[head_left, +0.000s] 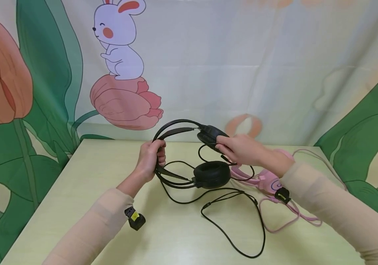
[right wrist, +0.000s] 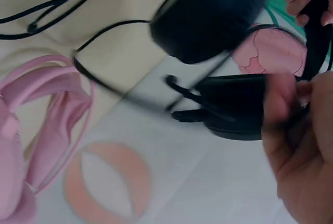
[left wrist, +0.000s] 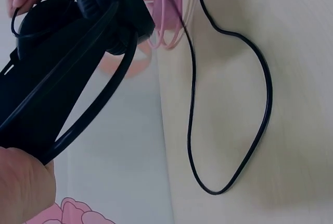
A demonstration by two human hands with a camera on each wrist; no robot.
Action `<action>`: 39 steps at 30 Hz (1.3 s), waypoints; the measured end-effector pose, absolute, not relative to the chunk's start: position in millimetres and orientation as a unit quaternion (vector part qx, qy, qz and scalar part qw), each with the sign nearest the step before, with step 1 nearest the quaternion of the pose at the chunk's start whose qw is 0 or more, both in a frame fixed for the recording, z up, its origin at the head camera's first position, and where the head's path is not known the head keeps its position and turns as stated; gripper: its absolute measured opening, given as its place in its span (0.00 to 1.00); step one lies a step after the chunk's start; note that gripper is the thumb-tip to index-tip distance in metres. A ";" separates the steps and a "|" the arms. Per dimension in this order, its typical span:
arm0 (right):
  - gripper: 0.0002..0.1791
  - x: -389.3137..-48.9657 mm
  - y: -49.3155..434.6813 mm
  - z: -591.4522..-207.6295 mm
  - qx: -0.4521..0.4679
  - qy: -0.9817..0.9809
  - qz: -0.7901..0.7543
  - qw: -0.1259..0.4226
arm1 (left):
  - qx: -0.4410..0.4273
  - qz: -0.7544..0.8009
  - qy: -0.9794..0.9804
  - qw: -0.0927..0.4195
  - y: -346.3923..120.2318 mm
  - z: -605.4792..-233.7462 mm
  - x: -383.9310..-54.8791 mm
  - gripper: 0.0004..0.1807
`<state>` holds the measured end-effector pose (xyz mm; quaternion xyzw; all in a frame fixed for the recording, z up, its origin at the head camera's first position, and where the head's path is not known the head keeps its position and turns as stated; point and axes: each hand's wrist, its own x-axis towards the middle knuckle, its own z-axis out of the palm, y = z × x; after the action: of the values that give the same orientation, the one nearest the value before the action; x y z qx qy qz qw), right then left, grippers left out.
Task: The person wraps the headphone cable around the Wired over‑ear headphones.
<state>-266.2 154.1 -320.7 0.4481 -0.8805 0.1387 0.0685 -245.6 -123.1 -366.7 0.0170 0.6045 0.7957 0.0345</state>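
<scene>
A black over-ear headset (head_left: 212, 174) is held up above the table, its headband to the left and its two ear cups to the right. My left hand (head_left: 149, 156) grips the middle of the headband (left wrist: 88, 114). At the far ear cup (head_left: 210, 137), my right hand (head_left: 242, 148) holds the cup's edge between thumb and curled fingers. A thin microphone boom (right wrist: 200, 99) sticks out beside that cup in the right wrist view. The headset's black cable (head_left: 263, 235) drops to the table and lies there in a wide loop.
A pink headset (head_left: 268, 180) lies on the table (head_left: 172, 235) to the right, partly under my right forearm, with its pink cable (head_left: 281, 228) around it. Behind the table's back edge hangs a printed curtain (head_left: 275, 73) with a rabbit and tulips.
</scene>
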 end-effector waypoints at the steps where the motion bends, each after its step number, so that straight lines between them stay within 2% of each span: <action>1: 0.10 -266.7 152.3 -319.4 0.448 -0.881 0.131 0.078 | 0.019 0.791 0.611 0.033 -122.5 -367.1 -245.5 0.12; 4: 0.11 -268.1 147.5 -314.6 0.438 -0.886 0.095 0.115 | 0.025 0.775 0.631 0.029 -121.0 -368.3 -245.1 0.14; 11: 0.13 -273.6 143.0 -303.5 0.425 -0.883 0.024 0.198 | 0.057 0.755 0.651 0.047 -117.3 -369.3 -239.8 0.12; 17: 0.11 -282.4 150.6 -301.0 0.437 -0.872 0.031 0.219 | 0.083 0.764 0.634 0.087 -119.7 -370.9 -238.4 0.10; 22: 0.05 -286.7 158.2 -299.9 0.436 -0.877 0.078 0.187 | 0.105 0.783 0.600 0.129 -123.6 -372.1 -238.8 0.10; 28: 0.04 -292.2 162.4 -298.6 0.428 -0.880 0.160 0.128 | 0.146 0.797 0.560 0.172 -127.6 -375.3 -240.0 0.11; 34: 0.03 -296.6 165.2 -302.2 0.415 -0.884 0.196 0.090 | 0.176 0.810 0.503 0.244 -130.4 -384.0 -238.6 0.11; 39: 0.06 -295.4 168.0 -307.7 0.385 -0.881 0.275 -0.003 | 0.182 0.828 0.452 0.277 -128.1 -388.9 -234.8 0.12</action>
<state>-295.4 168.0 -307.7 0.3850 -0.8811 0.2748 -0.0027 -234.8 -128.1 -388.9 0.1825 0.4521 0.8279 0.2774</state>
